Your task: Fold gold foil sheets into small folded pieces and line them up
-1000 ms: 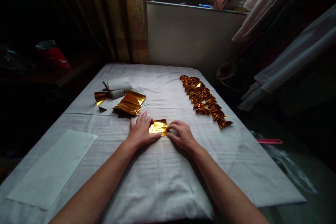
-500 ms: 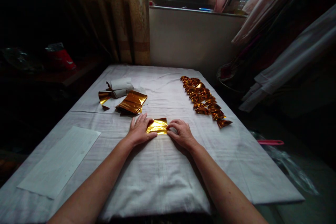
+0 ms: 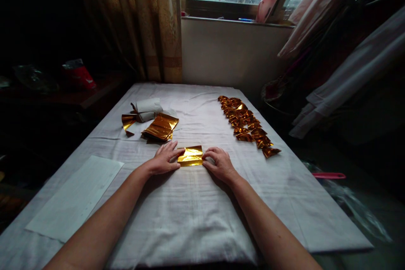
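Note:
A small sheet of gold foil paper [image 3: 190, 157] lies on the white cloth in front of me, with crease lines running across it. My left hand [image 3: 163, 159] rests at its left edge, fingers spread and a fingertip over the foil. At the opposite edge, my right hand [image 3: 219, 161] has its thumb and curled fingers closed on the right side of the sheet. Just beyond my left hand sits a stack of gold foil sheets [image 3: 161, 126]. Several folded gold foil pieces [image 3: 242, 120] stand in rows farther right.
A white cloth [image 3: 190, 211] covers the table. On the left lies a white paper sheet [image 3: 77, 196]; behind the stack are a white paper roll [image 3: 148, 107] and a curled foil scrap [image 3: 128, 123]. Clothes [image 3: 341, 80] hang to the right. A pink handle [image 3: 329, 175] shows beyond the right edge.
My left hand has slid left, uncovering more of the foil paper, and its fingers have spread. The foil lies flatter. My right hand stays at the right edge. The view has tilted slightly upward.

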A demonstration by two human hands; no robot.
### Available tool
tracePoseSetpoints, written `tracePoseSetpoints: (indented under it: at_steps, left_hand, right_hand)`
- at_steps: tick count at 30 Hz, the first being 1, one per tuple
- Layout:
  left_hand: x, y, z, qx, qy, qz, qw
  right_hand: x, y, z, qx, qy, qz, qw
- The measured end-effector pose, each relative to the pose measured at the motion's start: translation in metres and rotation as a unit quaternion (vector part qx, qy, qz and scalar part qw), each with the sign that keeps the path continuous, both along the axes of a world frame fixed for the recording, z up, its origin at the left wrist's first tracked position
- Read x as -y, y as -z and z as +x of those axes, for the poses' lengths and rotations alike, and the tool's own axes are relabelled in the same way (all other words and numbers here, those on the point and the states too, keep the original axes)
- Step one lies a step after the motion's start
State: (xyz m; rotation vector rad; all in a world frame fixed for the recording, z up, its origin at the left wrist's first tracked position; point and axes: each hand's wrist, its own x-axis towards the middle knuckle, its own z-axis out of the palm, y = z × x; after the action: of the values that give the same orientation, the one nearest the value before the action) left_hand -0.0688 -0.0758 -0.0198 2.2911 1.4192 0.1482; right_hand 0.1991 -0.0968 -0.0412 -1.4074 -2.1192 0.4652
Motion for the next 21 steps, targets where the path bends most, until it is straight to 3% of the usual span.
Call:
tracePoseSetpoints:
  at_steps: [4, 11, 21]
  left_hand:
    - [0.006, 0.0, 0.003, 0.004, -0.018, 0.028, 0.999]
    - [0.023, -0.001, 0.027, 0.067, 0.001, 0.188, 0.98]
    - [-0.027, -0.003, 0.048, 0.005, 0.001, 0.199, 0.98]
  right_hand:
    - [0.002, 0.002, -0.001, -0.005, 0.011, 0.007, 1.0]
    - [-0.009, 0.002, -0.005, 0.012, 0.041, 0.016, 0.999]
    - [-0.066, -0.008, -0.011, 0.057, 0.083, 0.012, 0.995]
